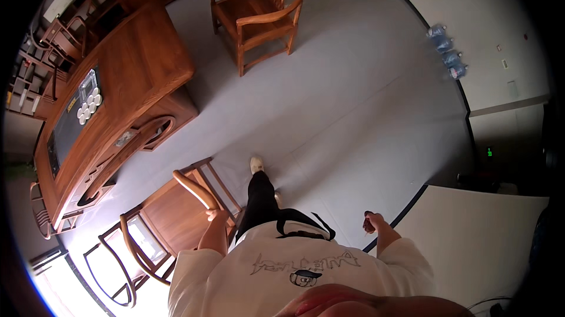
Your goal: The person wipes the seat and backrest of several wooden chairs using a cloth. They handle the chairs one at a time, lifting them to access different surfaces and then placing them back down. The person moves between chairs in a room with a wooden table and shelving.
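On a grey-floored room beside a long wooden worktop (126, 73), the left hand (215, 216) grips a round-backed wooden chair (176, 211), right hand (371, 222) loosely curled, empty; mid-stride, a foot could catch its legs.

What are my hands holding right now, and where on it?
The left hand grips the chair by its curved top rail. The right hand is curled shut in the air; whether it holds anything cannot be told.
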### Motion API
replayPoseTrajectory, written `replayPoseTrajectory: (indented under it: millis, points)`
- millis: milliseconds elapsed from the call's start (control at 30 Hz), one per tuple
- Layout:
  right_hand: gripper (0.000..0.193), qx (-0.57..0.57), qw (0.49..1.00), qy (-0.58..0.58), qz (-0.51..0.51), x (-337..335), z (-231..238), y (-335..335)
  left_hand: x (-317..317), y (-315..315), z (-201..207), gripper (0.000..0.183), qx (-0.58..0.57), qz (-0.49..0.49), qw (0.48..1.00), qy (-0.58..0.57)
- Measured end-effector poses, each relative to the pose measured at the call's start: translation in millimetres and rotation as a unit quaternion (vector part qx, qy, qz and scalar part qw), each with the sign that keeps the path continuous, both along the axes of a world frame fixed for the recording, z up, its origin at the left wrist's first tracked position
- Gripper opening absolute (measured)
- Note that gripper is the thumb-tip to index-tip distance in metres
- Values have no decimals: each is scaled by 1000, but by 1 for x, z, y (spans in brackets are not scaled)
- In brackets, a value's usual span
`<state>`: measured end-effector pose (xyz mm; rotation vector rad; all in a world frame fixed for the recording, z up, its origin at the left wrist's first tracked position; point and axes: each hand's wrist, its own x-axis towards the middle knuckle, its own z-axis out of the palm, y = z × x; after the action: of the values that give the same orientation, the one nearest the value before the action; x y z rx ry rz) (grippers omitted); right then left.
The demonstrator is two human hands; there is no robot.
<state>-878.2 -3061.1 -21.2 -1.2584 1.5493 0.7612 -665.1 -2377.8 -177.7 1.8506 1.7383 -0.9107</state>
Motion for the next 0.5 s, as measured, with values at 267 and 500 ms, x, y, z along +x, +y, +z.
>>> replayPoseTrajectory:
  millis: [267, 500]
  points:
    - [46, -26, 980, -177, 91, 196, -57, 126, 14, 29, 25, 45, -196, -245, 948, -59]
    - [46, -49, 855, -412, 311, 468, 4, 187, 191, 83, 78, 28, -306, -664, 680, -50]
